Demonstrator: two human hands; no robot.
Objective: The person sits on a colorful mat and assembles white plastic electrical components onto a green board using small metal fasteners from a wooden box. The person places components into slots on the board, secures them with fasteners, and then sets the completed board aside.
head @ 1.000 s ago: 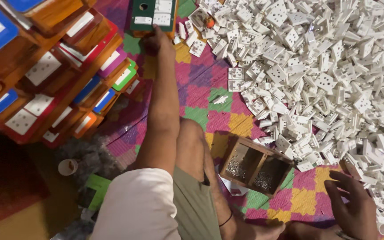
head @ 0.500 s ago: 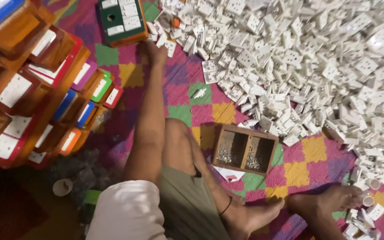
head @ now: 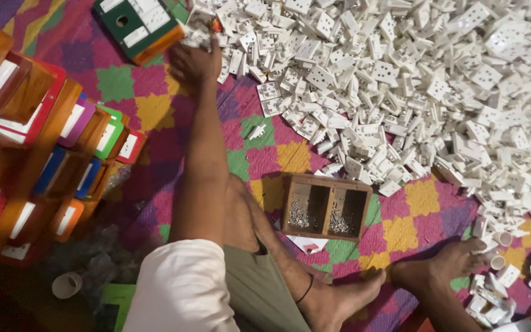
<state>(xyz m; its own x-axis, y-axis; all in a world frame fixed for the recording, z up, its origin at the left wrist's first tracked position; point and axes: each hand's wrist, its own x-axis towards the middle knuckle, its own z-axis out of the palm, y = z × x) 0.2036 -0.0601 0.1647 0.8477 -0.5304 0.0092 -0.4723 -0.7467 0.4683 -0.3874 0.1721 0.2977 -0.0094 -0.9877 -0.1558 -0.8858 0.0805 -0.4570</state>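
My left hand (head: 195, 61) is stretched out to the upper middle of the frame, fingers curled round a white socket piece (head: 199, 34) at the near edge of the pile, right beside the green tray (head: 131, 27) in the upper left. So that hand is clenched on the piece, knuckles up. My right hand is out of the picture, so I cannot tell its grip.

Under everything lies a patchwork mat (head: 259, 154) of pink, purple, yellow and green squares, spread flat on the floor. The heap of white socket parts (head: 413, 92) floods the whole upper right, spilling down the right side. At lower centre sits a small wooden box (head: 327, 212) with two compartments, each holding tiny metal bits, standing clear of the heap's edge. Down the left side, stacked wooden frames (head: 38, 141) with coloured rims lean in rows. A paper cup (head: 67, 284) lies in the dim lower left. My feet rest on the mat at the bottom, one near the lower right by loose parts.
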